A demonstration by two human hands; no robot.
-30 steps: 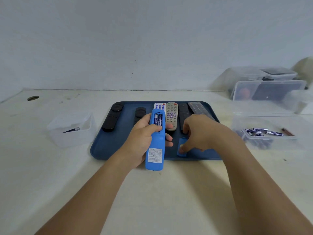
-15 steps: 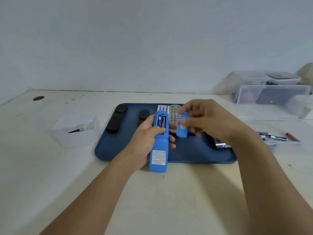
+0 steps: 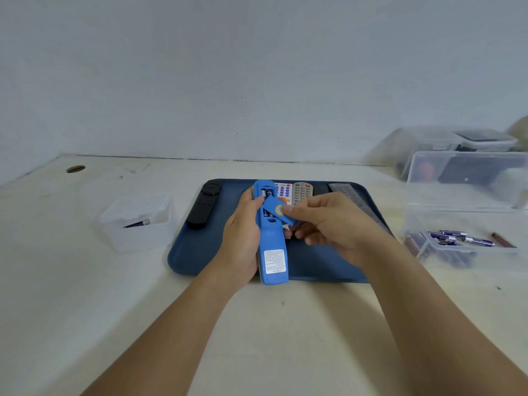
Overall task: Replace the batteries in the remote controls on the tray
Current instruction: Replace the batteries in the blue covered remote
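The left hand [image 3: 243,241] grips a bright blue remote control [image 3: 271,241] back-up over the near edge of the dark blue plastic tray [image 3: 197,252], its battery bay open with batteries inside. The right hand [image 3: 334,224] pinches the small blue battery cover [image 3: 278,212] in its fingers, held tilted against the bay (hiding part of it). Behind lie a black remote [image 3: 204,207] and two button-faced remotes. A clear tub [image 3: 140,224] stands toward the surface's left edge; a clear box of batteries [image 3: 457,244] toward its right.

Matt blue plastic remote [image 3: 271,247], clear plastic tubs [image 3: 468,195]
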